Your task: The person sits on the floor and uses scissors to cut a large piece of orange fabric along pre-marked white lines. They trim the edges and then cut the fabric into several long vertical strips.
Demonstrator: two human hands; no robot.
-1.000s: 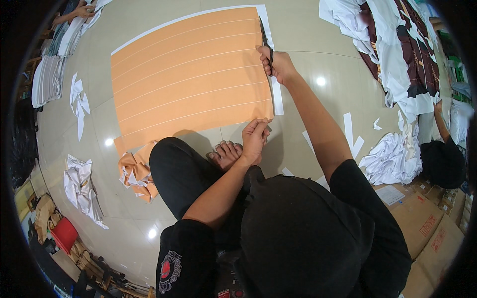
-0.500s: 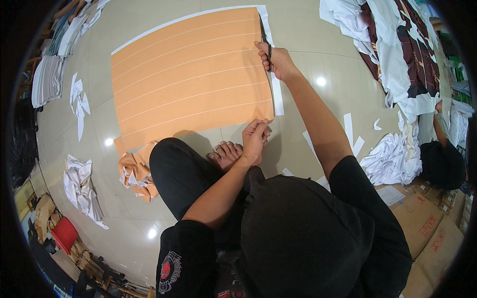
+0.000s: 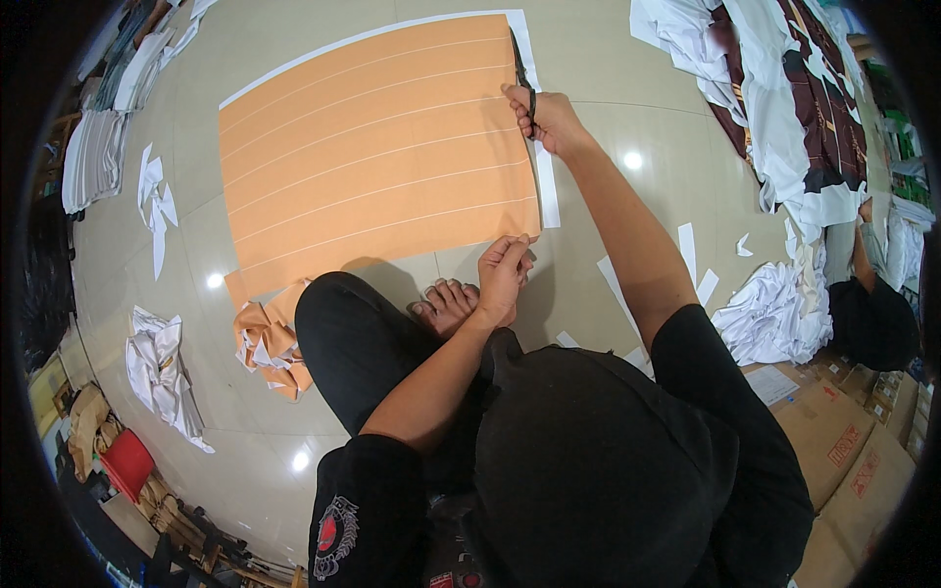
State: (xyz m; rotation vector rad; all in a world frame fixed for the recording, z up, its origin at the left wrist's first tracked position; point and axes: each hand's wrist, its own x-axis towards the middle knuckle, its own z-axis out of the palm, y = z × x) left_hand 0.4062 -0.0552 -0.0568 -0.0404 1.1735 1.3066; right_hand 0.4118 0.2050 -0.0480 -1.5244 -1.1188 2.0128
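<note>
An orange sheet (image 3: 372, 147) with several pale lines lies on the floor, a white margin showing along its top and right edges. My right hand (image 3: 544, 122) is closed on black scissors (image 3: 521, 65), whose blades lie along the sheet's right edge near the top. My left hand (image 3: 502, 274) pinches the sheet's lower right corner, just above my bare foot (image 3: 446, 306). A crumpled orange and white pile (image 3: 265, 338) sits beside my knee at the lower left.
White scraps (image 3: 157, 201) and bunched white cloth (image 3: 167, 372) are at left, near stacked cloth (image 3: 93, 157). Right: white and maroon fabric (image 3: 818, 108), strips (image 3: 686, 255), a white heap (image 3: 769, 314), cardboard (image 3: 823, 431) and another person (image 3: 872, 323) in black. A red chair (image 3: 125, 461) stands lower left.
My right hand and the scissors have moved slightly up along the sheet's edge. My left hand has barely moved. The other person at the right has shifted a little.
</note>
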